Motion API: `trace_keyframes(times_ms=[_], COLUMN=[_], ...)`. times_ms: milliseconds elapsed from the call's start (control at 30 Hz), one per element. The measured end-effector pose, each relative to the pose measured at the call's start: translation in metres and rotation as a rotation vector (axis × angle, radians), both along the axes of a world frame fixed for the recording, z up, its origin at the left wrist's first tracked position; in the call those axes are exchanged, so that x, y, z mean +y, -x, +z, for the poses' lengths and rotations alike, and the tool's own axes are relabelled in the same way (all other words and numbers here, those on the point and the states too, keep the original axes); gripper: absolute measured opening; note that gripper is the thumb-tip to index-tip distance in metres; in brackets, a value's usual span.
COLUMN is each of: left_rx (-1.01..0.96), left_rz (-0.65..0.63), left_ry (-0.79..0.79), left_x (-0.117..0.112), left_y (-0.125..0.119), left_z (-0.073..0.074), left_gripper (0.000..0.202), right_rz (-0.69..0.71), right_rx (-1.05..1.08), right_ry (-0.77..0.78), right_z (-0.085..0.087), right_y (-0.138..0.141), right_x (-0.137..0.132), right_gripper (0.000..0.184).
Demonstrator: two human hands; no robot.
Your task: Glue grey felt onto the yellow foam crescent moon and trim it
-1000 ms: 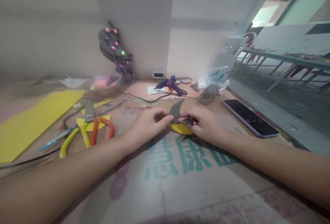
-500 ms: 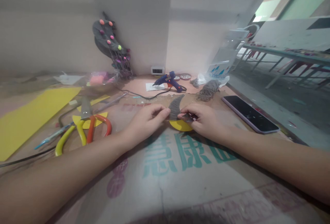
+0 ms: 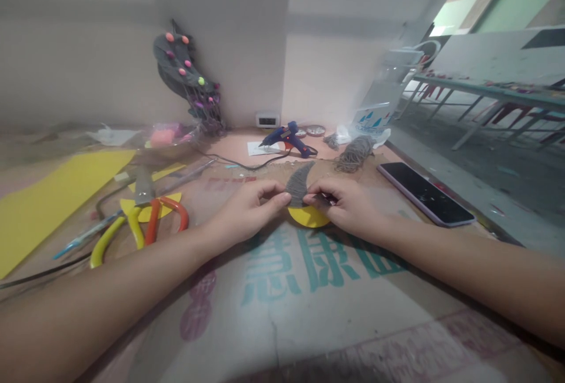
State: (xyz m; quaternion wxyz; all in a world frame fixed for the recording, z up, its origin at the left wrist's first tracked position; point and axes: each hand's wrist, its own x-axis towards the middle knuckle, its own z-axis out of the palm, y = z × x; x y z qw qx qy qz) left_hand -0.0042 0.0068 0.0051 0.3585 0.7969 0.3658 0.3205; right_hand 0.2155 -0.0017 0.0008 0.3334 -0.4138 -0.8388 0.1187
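Note:
A yellow crescent cutout (image 3: 309, 216) is between my hands, its upper part wrapped in grey yarn (image 3: 299, 183) up to the pointed tip. My left hand (image 3: 260, 203) pinches its left edge between thumb and fingers. On the other side my right hand (image 3: 338, 200) is closed at the right edge, thumb and forefinger against the yarn. Something small and dark shows within the right fingers, too small to name. Beyond my hands lies a loose bundle of grey yarn (image 3: 354, 155).
A blue glue gun (image 3: 289, 139) with a lit red light rests behind, its cord running left. Scissors (image 3: 143, 195) and a yellow sheet (image 3: 57, 200) lie left. At right is a phone (image 3: 426, 193). A decorated grey crescent (image 3: 183, 71) leans on the wall; a plastic jug (image 3: 379, 97) stands back right.
The view has shifted slightly. The crescent is tilted a little, with more of its yellow lower part showing. Both hands keep their hold.

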Motion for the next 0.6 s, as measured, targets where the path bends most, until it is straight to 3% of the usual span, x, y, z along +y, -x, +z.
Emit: trace_keyframes(times_ms=[167, 400, 600], left_rx=[-0.035, 0.060, 0.021], left_rz=[-0.007, 0.082, 0.033], left_ry=[0.015, -0.101, 0.003], left_x=[0.0004, -0.0059, -0.0046], left_y=[0.0001, -0.0041, -0.0024], left_z=[-0.0015, 0.0058, 0.0015], left_gripper=[0.028, 0.021, 0.019], right_rz=[0.003, 0.023, 0.062], right_rx=[0.003, -0.046, -0.030], right_ry=[-0.021, -0.058, -0.091], right_z=[0.0006, -0.0012, 0.0005], right_y=[-0.0003, -0.0010, 0.0004], right_x=[-0.0008, -0.0012, -0.0033], right_gripper=[0.019, 0.010, 0.013])
